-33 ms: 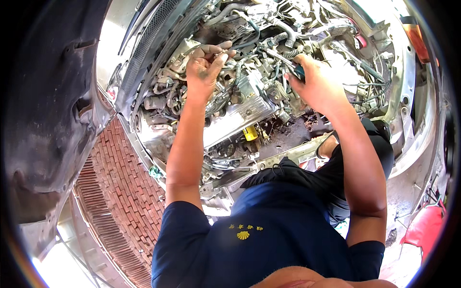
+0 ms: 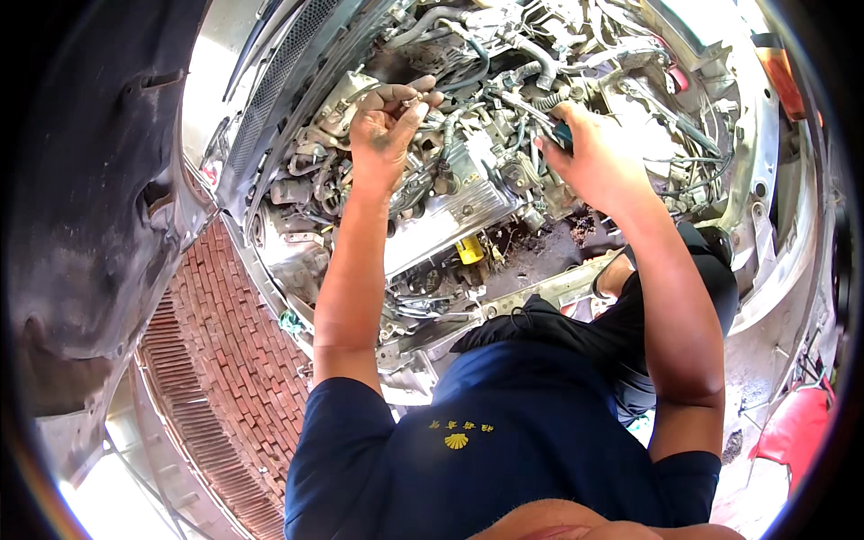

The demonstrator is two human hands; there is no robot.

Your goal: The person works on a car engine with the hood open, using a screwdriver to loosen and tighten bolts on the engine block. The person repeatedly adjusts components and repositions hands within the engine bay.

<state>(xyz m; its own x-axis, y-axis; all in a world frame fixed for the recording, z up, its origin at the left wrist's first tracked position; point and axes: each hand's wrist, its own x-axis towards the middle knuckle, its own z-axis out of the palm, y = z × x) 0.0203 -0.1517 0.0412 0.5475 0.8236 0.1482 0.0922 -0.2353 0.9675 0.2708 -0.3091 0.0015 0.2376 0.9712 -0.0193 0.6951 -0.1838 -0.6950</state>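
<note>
My left hand [image 2: 382, 130] is over the far left part of an open engine bay, thumb and fingers pinched together. Something small and pale sits at their tips, too small to name. To the right, my right hand [image 2: 598, 162] is closed around a dark teal handle [image 2: 562, 133]; what kind of tool it belongs to is hidden by the hand. Under and between both hands lie the engine's hoses, wires and metal parts, with a silver ribbed metal cover [image 2: 450, 220] in the middle.
A yellow cylinder [image 2: 469, 249] shows below the metal cover. The raised dark hood [image 2: 99, 180] fills the left side. Red brick paving [image 2: 238, 351] lies beyond the car's left edge. My bent leg in black trousers [image 2: 693, 270] rests at the front right. Something red [image 2: 792, 427] is at lower right.
</note>
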